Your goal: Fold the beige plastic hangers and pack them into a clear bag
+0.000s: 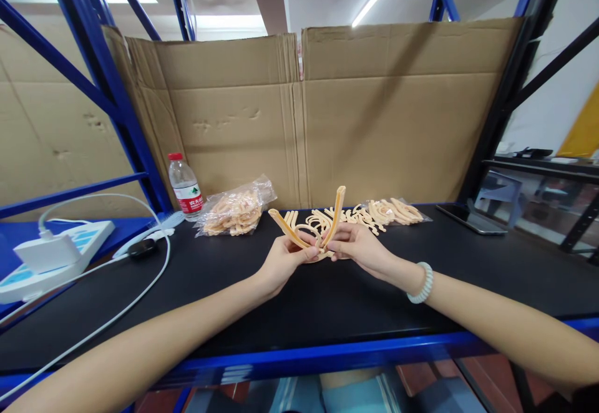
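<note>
In the middle of the black table, my left hand [281,262] pinches a curved beige strip [286,228] that leans up to the left. My right hand [362,247] is closed on a second beige strip [336,218], standing more upright with a slight bend. The lower ends of both strips come close together between my fingertips; whether they are joined I cannot tell. Just behind my hands lie several loose beige pieces [360,216], some curved, some short and straight. A ring-like beige piece partly shows behind the strips.
Further left sit a clear bag of beige pieces [236,208] and a water bottle [186,188]. Another bag of pieces [397,211] and a phone [472,218] lie on the right. A power strip [93,244] with white cables occupies the left side. Cardboard [374,120] walls the back.
</note>
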Motion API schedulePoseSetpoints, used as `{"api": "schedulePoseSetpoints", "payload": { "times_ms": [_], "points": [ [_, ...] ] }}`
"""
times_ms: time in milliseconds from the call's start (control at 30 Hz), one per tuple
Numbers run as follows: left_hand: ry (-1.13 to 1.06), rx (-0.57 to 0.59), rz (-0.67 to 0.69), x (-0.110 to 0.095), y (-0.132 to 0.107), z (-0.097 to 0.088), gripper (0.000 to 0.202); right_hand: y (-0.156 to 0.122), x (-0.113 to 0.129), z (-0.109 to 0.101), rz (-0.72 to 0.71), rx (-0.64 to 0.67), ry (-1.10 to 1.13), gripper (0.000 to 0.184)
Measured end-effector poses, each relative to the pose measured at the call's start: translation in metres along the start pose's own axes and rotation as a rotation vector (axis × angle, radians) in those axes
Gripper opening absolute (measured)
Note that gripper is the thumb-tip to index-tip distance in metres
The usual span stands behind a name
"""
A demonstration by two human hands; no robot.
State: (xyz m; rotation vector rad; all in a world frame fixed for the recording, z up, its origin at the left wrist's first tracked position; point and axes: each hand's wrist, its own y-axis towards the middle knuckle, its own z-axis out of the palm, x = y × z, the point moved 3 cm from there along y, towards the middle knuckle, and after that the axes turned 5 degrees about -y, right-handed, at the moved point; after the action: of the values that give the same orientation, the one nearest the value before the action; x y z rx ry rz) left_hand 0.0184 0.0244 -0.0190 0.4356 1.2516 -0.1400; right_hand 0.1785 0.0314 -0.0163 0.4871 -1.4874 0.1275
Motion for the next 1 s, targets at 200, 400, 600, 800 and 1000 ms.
{"api": "schedulePoseSetpoints", "payload": {
  "times_ms": [200,400,600,800,1000],
  "points": [
    [0.083,-0.047,0.033,-0.003,-0.002,0.001,0.020,0.000,0.000,0.000,-0.005,0.023,-0.055,0.023],
    [0.104,-0.096,0.041,-0.004,-0.005,0.002,0.018,0.001,-0.001,-0.001,-0.028,0.056,-0.066,0.023],
    [0.082,-0.144,0.062,0.001,-0.011,0.005,0.014,-0.002,0.000,0.006,-0.041,0.035,-0.095,0.020],
    [0.012,-0.235,0.078,0.000,-0.017,0.008,0.014,-0.007,-0.004,0.016,-0.141,-0.028,-0.097,0.019],
    [-0.018,-0.315,0.103,0.000,-0.014,0.005,0.021,-0.008,-0.009,0.020,-0.255,-0.180,-0.154,0.020]
  ]
}}
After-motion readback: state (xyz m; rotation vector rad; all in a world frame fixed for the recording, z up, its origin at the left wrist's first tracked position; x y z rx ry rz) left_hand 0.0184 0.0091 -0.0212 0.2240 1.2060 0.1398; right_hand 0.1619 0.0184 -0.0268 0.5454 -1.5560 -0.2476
